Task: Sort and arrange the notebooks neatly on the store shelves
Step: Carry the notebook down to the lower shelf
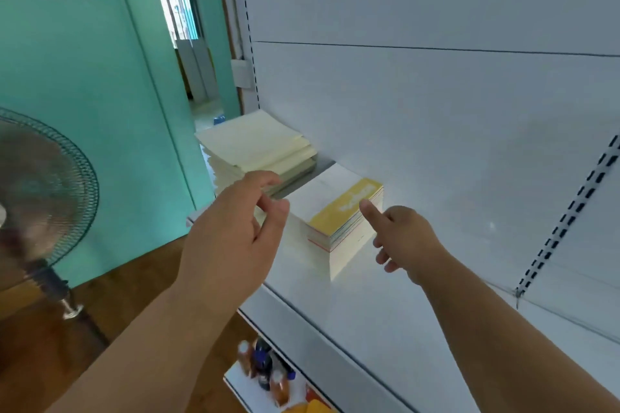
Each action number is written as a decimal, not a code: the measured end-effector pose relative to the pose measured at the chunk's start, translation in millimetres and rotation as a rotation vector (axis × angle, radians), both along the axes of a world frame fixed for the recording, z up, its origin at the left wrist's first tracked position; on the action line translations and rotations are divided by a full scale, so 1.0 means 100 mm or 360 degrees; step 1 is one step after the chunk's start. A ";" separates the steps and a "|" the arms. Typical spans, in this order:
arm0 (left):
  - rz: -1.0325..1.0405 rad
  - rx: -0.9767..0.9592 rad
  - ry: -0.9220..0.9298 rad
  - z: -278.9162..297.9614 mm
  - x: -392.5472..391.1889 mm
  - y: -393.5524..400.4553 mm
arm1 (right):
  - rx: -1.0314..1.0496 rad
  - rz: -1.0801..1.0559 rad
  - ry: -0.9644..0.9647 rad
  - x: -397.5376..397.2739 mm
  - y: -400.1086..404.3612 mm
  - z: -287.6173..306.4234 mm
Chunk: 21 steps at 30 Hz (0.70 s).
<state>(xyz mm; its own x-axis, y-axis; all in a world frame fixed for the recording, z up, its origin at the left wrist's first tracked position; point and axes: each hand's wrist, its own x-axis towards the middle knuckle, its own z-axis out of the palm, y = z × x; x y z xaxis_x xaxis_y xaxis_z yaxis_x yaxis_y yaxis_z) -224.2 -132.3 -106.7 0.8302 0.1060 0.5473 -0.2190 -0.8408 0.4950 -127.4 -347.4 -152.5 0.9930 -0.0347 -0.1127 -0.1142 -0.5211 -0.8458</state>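
Squaring the yellow-topped notebook stack (339, 228) on the white shelf (385, 312) looks next: left hand (231, 238) loosely curled, empty, just left of it; right hand (406, 238) with forefinger extended touching its right edge. Press both sides evenly.

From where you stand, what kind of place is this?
Probably a small shop. White metal shelving with slotted uprights holds stacks of notebooks, a lower shelf carries bottles, and a standing fan sits on the wooden floor.
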 end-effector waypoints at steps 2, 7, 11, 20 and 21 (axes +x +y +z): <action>-0.0052 -0.0029 0.0023 0.07 0.23 0.17 | -0.0225 -0.0046 0.0099 0.24 0.22 0.04; -0.0121 -0.0054 0.0078 0.01 0.76 0.50 | -0.0622 -0.0173 0.0163 0.66 0.60 -0.13; -0.0357 0.0024 0.0184 -0.08 1.21 0.75 | -0.0579 -0.0337 0.0325 0.63 0.66 -0.30; -0.0797 -0.0115 0.0424 -0.20 1.87 0.93 | -0.0499 -0.1127 -0.0224 0.29 1.05 -0.05; -0.0876 -0.0107 0.0504 -0.23 1.86 0.92 | -0.0542 -0.1166 -0.0172 0.30 1.09 -0.07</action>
<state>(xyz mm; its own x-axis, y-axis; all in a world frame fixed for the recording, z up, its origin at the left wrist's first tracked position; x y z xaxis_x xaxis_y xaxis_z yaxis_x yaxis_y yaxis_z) -38.4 -40.6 -129.6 0.8934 -0.3566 0.2732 -0.4443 -0.6120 0.6543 -97.6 -238.6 -159.7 0.7099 -0.6946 0.1166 -0.4524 -0.5766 -0.6804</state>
